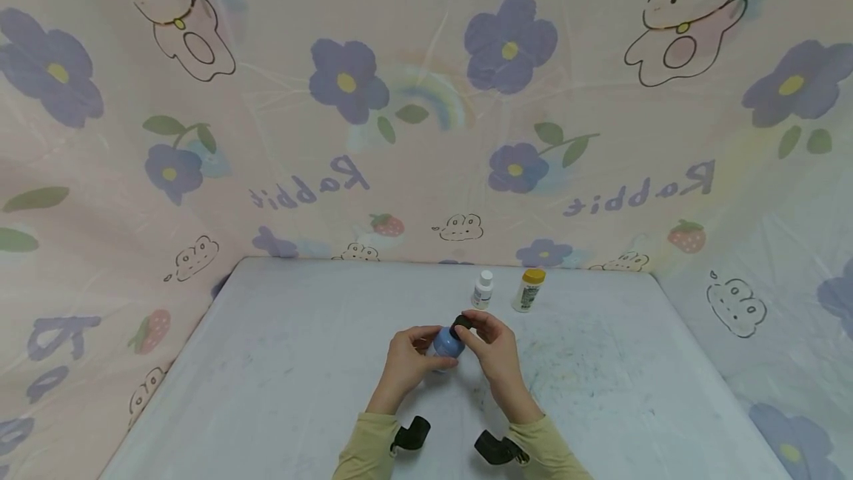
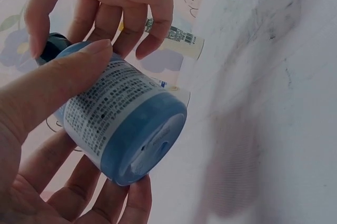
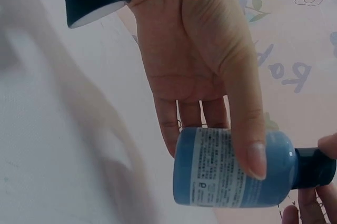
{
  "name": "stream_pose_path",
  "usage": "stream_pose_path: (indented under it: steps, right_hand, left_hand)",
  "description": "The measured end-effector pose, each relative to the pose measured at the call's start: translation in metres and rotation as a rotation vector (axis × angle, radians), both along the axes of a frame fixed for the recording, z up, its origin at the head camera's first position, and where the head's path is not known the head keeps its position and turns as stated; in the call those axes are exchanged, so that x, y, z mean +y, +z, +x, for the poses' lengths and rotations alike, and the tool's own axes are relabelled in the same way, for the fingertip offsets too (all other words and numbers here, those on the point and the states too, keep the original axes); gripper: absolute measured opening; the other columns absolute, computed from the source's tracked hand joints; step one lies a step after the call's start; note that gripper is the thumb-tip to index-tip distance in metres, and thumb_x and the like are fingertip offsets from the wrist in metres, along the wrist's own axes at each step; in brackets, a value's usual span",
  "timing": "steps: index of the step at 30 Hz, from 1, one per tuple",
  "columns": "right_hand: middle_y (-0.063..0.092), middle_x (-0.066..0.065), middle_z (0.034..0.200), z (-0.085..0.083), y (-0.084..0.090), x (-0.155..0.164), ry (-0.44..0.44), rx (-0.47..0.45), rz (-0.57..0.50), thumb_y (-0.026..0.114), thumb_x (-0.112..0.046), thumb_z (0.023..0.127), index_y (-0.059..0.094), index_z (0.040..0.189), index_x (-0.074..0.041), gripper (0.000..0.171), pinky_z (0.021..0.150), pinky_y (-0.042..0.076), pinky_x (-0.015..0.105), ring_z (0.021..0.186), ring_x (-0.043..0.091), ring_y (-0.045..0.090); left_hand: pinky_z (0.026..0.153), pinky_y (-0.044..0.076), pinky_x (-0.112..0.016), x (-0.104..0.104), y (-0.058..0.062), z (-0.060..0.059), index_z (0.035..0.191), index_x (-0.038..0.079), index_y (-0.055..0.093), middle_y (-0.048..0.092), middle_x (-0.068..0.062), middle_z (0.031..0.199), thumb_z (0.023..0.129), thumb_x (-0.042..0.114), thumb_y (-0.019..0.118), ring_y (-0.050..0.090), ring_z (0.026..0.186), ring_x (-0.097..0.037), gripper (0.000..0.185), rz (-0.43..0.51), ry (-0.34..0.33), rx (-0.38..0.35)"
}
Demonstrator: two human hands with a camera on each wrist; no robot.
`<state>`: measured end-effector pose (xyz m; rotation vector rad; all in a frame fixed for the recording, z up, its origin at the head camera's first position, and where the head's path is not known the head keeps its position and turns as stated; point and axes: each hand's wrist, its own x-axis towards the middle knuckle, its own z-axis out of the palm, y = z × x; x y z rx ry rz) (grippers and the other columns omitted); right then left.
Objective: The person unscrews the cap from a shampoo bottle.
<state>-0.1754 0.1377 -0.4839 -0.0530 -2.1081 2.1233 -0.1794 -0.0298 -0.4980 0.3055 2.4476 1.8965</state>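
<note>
A blue bottle (image 1: pixel 447 344) with a black cap (image 1: pixel 459 327) is held up over the white table, tilted. My left hand (image 1: pixel 406 366) grips the bottle's body, thumb across the printed label and fingers on the opposite side. In the left wrist view, the round base of the bottle (image 2: pixel 126 124) faces the camera. My right hand (image 1: pixel 498 352) is at the top of the bottle, pinching the black cap between thumb and fingers. The right wrist view has the cap (image 3: pixel 316 168) at the right edge, on the bottle's neck.
Behind the hands, a small white bottle (image 1: pixel 483 290) and a cream bottle with a yellow lid (image 1: pixel 529 290) stand on the white table (image 1: pixel 300 361). A curtain (image 1: pixel 426 147) printed with flowers and rabbits rises along the table's back and sides.
</note>
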Motion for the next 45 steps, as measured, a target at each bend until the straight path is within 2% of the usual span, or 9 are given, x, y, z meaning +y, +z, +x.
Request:
stream_pose_path:
  steps: [5,13,20,23,27,32,45]
  right_hand:
    - [0.064,0.015,0.117,0.002,-0.001,0.000,0.008,0.032,0.012,0.071,-0.008,0.087,0.062,0.120,0.002,0.036,0.104,0.033,0.052,0.114,0.025,0.055]
    - [0.063,0.013,0.121,0.005,0.001,0.001,0.050,0.027,-0.022,0.068,-0.005,0.089,0.062,0.122,0.000,0.035,0.101,0.039,0.043,0.121,0.027,0.052]
    - [0.061,0.017,0.121,0.003,0.001,-0.001,0.027,0.069,-0.010,0.071,-0.005,0.086,0.059,0.122,0.001,0.039,0.106,0.029,0.050,0.117,0.026,0.053]
    - [0.061,0.018,0.120,0.005,0.007,-0.003,0.004,0.042,-0.004,0.073,-0.005,0.085,0.058,0.120,0.001,0.039,0.107,0.026,0.052,0.116,0.028,0.052]
    - [0.060,0.020,0.114,0.011,0.024,-0.007,-0.026,0.007,0.004,0.073,-0.003,0.084,0.055,0.116,0.006,0.038,0.106,0.027,0.055,0.113,0.033,0.052]
    - [0.058,0.017,0.106,0.017,0.038,-0.012,-0.064,-0.036,0.028,0.074,-0.005,0.083,0.054,0.111,0.009,0.037,0.105,0.028,0.053,0.107,0.031,0.052]
    - [0.059,0.016,0.100,0.014,0.034,-0.012,-0.052,-0.022,0.015,0.074,-0.004,0.082,0.057,0.104,0.006,0.029,0.105,0.026,0.053,0.102,0.029,0.053]
  left_hand:
    - [0.087,0.048,-0.044,0.000,0.000,0.000,0.114,0.009,0.070,0.066,-0.005,0.109,0.065,0.018,0.090,0.059,0.098,-0.023,0.054,-0.011,0.014,0.004]
    - [0.087,0.048,-0.045,-0.001,-0.001,-0.001,0.114,0.009,0.070,0.065,-0.006,0.110,0.064,0.018,0.090,0.059,0.099,-0.024,0.054,-0.013,0.015,0.005]
    - [0.086,0.048,-0.042,-0.001,-0.001,0.000,0.114,0.009,0.070,0.066,-0.003,0.109,0.065,0.021,0.090,0.060,0.097,-0.021,0.054,-0.015,0.007,0.013]
    - [0.085,0.049,-0.042,0.000,-0.001,0.001,0.114,0.009,0.070,0.066,-0.003,0.109,0.065,0.021,0.090,0.060,0.097,-0.021,0.054,-0.017,0.002,0.026]
    - [0.086,0.048,-0.044,0.000,0.002,0.002,0.113,0.009,0.070,0.065,-0.004,0.109,0.065,0.020,0.090,0.059,0.097,-0.023,0.053,-0.008,0.000,0.012]
    - [0.086,0.047,-0.047,0.001,0.003,0.002,0.112,0.009,0.070,0.065,-0.005,0.107,0.065,0.018,0.090,0.059,0.097,-0.025,0.052,-0.001,0.003,0.001]
    - [0.086,0.049,-0.041,0.001,0.001,0.000,0.112,0.010,0.070,0.067,-0.002,0.107,0.064,0.021,0.090,0.061,0.096,-0.019,0.053,-0.006,-0.011,0.020]
